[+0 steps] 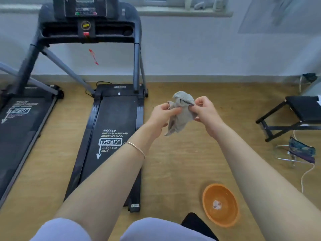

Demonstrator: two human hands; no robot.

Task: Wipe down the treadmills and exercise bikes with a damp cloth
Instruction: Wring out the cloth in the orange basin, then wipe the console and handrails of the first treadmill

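Note:
A crumpled grey cloth point(180, 113) hangs in the air between both hands, above the wooden floor. My left hand point(162, 115) pinches its left side and my right hand point(206, 111) pinches its upper right corner. A black treadmill point(114, 119) with white lettering on its belt stands just left of my hands, its console point(86, 18) rising at the top of the view. A second treadmill point(20, 122) lies at the far left, partly cut off.
An orange plastic basin point(219, 204) sits on the floor at lower right. A black folding bench point(295, 115) stands at the right, with a small folded stool point(297, 152) and a white cable below it. A windowsill runs along the back wall.

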